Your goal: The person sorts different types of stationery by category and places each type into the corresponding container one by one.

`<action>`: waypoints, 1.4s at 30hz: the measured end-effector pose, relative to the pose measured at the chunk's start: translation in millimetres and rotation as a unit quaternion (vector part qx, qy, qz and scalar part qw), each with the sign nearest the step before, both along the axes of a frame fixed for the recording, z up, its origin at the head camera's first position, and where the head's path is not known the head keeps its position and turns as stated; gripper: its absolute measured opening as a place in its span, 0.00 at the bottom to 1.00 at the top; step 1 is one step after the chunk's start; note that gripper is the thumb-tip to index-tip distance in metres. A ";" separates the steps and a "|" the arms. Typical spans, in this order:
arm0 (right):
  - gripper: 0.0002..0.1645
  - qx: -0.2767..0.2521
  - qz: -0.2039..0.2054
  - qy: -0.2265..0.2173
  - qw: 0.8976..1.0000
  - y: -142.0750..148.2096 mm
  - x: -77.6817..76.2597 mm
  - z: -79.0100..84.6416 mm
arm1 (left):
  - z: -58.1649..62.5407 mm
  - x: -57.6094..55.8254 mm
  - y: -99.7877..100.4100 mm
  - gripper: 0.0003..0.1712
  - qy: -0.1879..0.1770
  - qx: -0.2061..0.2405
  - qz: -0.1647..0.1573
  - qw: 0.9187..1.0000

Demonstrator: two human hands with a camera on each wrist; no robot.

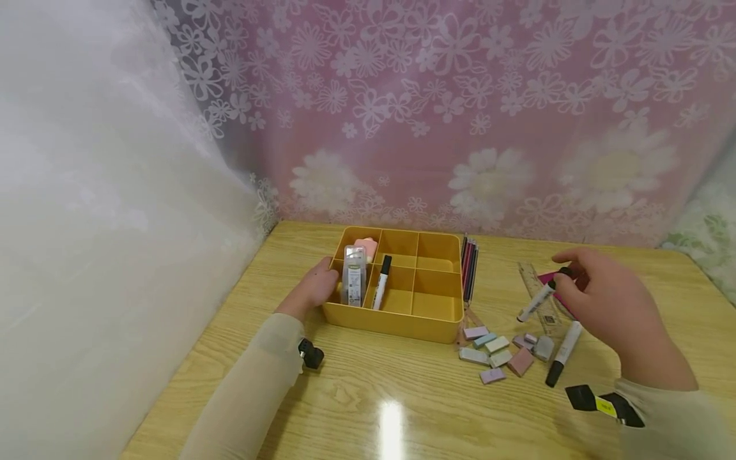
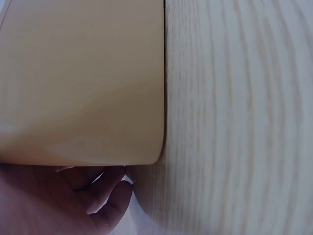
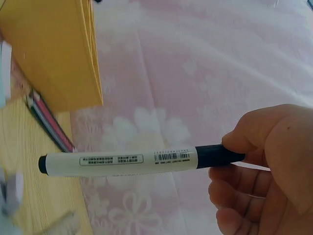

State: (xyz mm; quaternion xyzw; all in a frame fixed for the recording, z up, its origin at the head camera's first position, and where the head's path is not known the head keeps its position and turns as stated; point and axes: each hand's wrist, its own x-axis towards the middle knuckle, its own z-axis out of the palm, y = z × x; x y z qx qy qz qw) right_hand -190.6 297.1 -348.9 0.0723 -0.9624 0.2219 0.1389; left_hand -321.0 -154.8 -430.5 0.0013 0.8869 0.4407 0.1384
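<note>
My right hand [image 1: 612, 306] pinches a white marker [image 3: 122, 163] by its black cap, thumb on one side and fingers on the other. The marker is held above a clear ruler [image 1: 530, 281], its rear end pointing toward the box. At the left, my left hand [image 1: 315, 285] holds the left wall of a yellow compartment box [image 1: 393, 322]; its fingers [image 2: 112, 200] bend along the outside in the left wrist view. In the box are a clear plastic case [image 1: 354, 278], a pink item [image 1: 366, 248] and another black-capped marker [image 1: 382, 283], leaning upright.
Several pastel erasers [image 1: 499, 345] lie right of the box, with a second loose marker [image 1: 563, 354] beside them. Coloured pencils [image 1: 470, 265] lie along the box's right wall. Something magenta [image 1: 546, 278] is partly under the ruler. A flowered curtain [image 1: 437, 128] hangs behind the wooden table [image 1: 345, 390].
</note>
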 end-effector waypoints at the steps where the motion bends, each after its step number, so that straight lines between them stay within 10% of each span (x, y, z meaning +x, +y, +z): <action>1: 0.21 -0.002 0.009 0.011 1.000 -6.0 0.5 1.1 | 0.3 -0.1 0.6 0.33 0.001 -0.001 -0.001 1.000; 16: 0.12 -0.067 0.087 0.144 0.983 -101.4 -16.0 29.4 | -3.2 -1.8 0.5 0.33 0.010 -0.007 -0.002 1.000; 28: 0.14 -0.065 0.151 0.057 0.985 -165.0 -43.6 22.0 | -5.4 -1.5 -2.2 0.32 0.019 -0.008 -0.005 1.000; 42: 0.18 -0.010 0.123 -0.055 0.991 -184.6 -69.9 -5.9 | -4.7 -1.3 -0.2 0.33 0.015 -0.009 -0.003 1.000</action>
